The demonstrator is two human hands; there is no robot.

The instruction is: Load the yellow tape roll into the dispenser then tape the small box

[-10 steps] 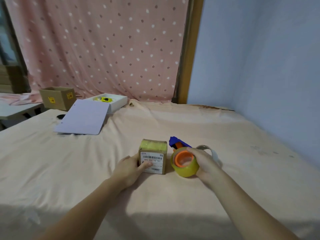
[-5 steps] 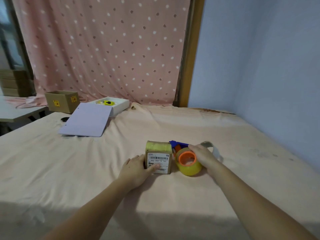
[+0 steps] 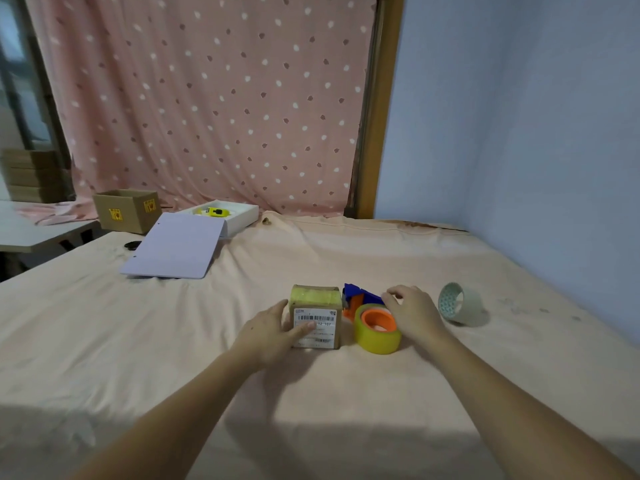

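The small cardboard box [image 3: 316, 317] stands on the bed, with a white barcode label facing me and yellowish tape across its top. My left hand [image 3: 273, 332] holds its left side, thumb on the label. Right beside the box lies the yellow tape roll [image 3: 378, 336] on an orange hub, with the blue dispenser [image 3: 358, 295] behind it. My right hand [image 3: 414, 313] rests just right of the roll, fingers loosely apart, fingertips near the blue part. The dispenser's handle is hidden by that hand.
A clear tape roll [image 3: 459, 303] lies on its side to the right. Far left are a lilac sheet [image 3: 176, 245], a white tray [image 3: 239, 216] holding a yellow item, and a brown carton [image 3: 126, 209]. The blue wall bounds the right side.
My right hand has come off the top of the yellow roll and shifted right, uncovering the roll and the clear tape behind it. The left hand stays on the box.
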